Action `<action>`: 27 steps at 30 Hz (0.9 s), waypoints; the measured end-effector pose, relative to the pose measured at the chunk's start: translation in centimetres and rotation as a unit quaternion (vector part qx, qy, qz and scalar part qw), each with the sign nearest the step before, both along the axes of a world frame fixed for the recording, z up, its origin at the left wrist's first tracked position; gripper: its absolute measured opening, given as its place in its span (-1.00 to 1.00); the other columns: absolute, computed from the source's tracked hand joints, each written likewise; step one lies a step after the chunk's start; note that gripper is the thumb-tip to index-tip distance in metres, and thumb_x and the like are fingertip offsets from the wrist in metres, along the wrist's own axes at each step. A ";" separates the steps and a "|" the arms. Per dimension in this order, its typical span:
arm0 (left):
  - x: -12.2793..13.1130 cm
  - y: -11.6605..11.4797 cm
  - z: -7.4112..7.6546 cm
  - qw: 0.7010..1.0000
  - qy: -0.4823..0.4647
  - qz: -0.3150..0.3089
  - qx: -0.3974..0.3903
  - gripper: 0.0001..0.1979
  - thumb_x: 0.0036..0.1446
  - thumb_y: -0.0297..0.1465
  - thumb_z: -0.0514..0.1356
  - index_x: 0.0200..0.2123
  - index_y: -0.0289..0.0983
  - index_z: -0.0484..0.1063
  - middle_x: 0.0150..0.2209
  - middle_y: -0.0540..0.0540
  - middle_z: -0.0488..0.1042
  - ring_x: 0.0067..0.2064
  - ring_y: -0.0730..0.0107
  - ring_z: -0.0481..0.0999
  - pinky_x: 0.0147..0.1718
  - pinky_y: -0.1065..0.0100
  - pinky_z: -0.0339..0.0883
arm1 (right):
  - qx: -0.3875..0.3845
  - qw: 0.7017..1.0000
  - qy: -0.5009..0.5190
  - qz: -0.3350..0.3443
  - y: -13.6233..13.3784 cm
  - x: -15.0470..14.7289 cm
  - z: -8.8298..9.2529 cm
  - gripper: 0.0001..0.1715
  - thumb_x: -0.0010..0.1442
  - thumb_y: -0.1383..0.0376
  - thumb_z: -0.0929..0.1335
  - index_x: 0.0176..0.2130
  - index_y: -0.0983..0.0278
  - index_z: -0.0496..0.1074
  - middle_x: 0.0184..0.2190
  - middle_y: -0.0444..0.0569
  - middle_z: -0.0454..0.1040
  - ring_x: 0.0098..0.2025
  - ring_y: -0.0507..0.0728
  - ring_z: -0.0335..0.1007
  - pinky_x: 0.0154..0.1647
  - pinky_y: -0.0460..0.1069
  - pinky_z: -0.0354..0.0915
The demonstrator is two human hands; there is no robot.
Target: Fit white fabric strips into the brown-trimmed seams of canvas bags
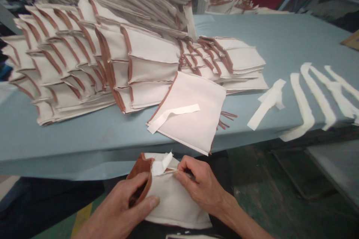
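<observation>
On my lap lies a cream fabric pouch [179, 205] with a brown inner lining showing at its open left side. My left hand [126, 201] grips that side, thumb on the cream face and fingers by the brown lining. With thumb and forefinger closed, my right hand [200, 183] pinches the pouch's upper edge near a seam. A crumpled white strip [161, 165] sticks up from the edge between both hands. Just beyond, a flat cream piece with brown edging [193, 104] hangs slightly over the table edge, a loose white strip [179, 111] lying on it.
The blue-covered table [112, 140] carries stacked cream pouches with brown edges [70, 63] on the left and a smaller stack [238, 56] at centre. Several white strips [303, 108] lie at right, some draped over the edge. Thin brown strips [228, 115] poke out beside the flat piece.
</observation>
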State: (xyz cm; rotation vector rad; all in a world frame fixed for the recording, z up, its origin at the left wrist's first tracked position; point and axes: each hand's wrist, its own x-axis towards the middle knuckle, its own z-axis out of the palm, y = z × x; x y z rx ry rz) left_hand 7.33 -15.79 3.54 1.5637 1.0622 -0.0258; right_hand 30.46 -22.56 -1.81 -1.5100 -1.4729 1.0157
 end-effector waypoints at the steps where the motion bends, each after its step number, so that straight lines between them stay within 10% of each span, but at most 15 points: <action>1: -0.1 0.0 -0.2 1.000 -0.001 0.001 -0.001 -0.73 0.30 -0.19 0.23 -0.11 -0.21 0.63 -0.21 -0.03 0.69 -0.19 0.22 0.61 -0.15 0.44 0.52 | 0.000 1.000 0.000 0.001 0.0 0.0 -0.1 -0.71 0.42 0.21 0.33 -0.37 0.23 0.35 -0.46 -0.17 0.40 -0.42 0.04 0.29 -0.35 -0.06 0.14; 17: -1.0 0.0 -1.5 0.999 0.002 0.038 -0.011 -0.51 0.28 -0.06 0.29 0.13 -0.22 0.63 -0.09 -0.10 0.70 0.05 -0.01 0.60 0.06 0.25 0.53 | -0.024 1.000 -0.013 -0.004 0.4 0.3 -0.9 -0.70 0.43 0.21 0.33 -0.36 0.24 0.37 -0.45 -0.14 0.46 -0.41 0.05 0.34 -0.35 -0.05 0.16; 27: -1.5 0.0 -1.9 0.999 -0.030 0.019 -0.031 -0.43 0.35 0.11 0.14 -0.22 -0.27 0.65 -0.28 -0.08 0.58 -0.21 0.20 0.48 -0.22 0.40 0.45 | -0.025 1.000 -0.008 -0.008 0.3 0.2 -0.7 -0.70 0.43 0.20 0.31 -0.36 0.24 0.37 -0.46 -0.16 0.42 -0.43 0.04 0.28 -0.36 -0.05 0.13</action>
